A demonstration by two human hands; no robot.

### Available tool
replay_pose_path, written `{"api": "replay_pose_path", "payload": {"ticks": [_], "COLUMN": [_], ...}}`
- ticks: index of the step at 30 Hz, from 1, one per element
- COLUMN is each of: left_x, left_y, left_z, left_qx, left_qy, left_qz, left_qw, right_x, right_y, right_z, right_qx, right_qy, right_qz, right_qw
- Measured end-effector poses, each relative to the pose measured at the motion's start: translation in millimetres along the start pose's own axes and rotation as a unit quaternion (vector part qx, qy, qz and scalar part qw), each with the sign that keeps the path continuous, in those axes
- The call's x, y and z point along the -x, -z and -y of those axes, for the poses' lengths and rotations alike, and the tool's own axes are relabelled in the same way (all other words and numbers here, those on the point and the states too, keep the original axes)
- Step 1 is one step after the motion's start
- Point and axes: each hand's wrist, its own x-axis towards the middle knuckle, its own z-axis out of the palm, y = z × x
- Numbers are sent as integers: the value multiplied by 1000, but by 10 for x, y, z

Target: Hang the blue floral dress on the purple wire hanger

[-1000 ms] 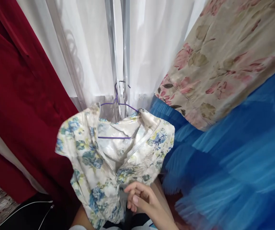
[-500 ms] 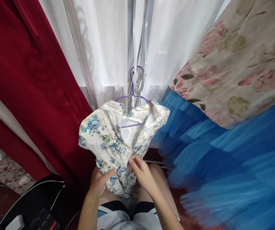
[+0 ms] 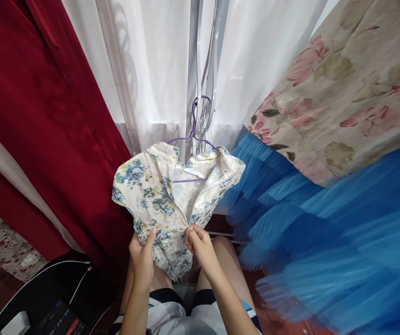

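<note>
Blouse (image 3: 158, 195) hangs centre frame. Left hand (image 3: 143, 260) and right hand (image 3: 200, 244) pinch its front edges together; fastening needs them aligned.

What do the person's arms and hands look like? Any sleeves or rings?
Both arms are bare, with no sleeves in view. The left hand and right hand wear no gloves, and no rings show. Below them are white shorts with dark stripes.

Daylight glows through the white curtain (image 3: 151, 70) before me, soft and bright, a curled shadow printed on it. The floral blouse (image 3: 151, 195) is sharp; the blue tulle (image 3: 343, 251) at right smears into blur, and the edges bend.
</note>
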Motion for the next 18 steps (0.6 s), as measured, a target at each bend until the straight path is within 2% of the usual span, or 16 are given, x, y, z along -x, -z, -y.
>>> {"api": "replay_pose_path", "payload": {"ticks": [2, 3, 5, 7, 9, 11, 13, 16, 18], "left_x": [43, 82, 189, 317, 433, 507, 522, 448, 374], "left_y": [-88, -136, -226, -303, -366, -418, -459, -499, -508], "left_z": [18, 37, 104, 204, 310, 389, 421, 397, 370], "left_qx": [-26, -50, -118, -184, -210, -201, -190, -211, -236], "left_qy": [-102, -164, -269, -311, -280, -208, -158, -178, -205], "left_qz": [-90, -117, -117, -55, 27, 95, 132, 168, 192], "left_qw": [990, 978, 949, 931, 936, 953, 960, 946, 930], "right_x": [47, 71, 118, 169, 227, 283, 303, 166, -61], "right_y": [26, 38, 61, 76, 80, 76, 70, 68, 57], "right_z": [-1, 11, 62, 138, 212, 270, 330, 531, 799], "right_qx": [1, 8, 30, 52, 75, 91, 85, 31, -3], "right_qy": [3, 8, 18, 23, 29, 31, 27, 22, 37], "right_qz": [-3, -1, 1, -3, 5, 24, 30, -6, -30], "right_qw": [1000, 1000, 999, 998, 997, 995, 996, 999, 999]}}
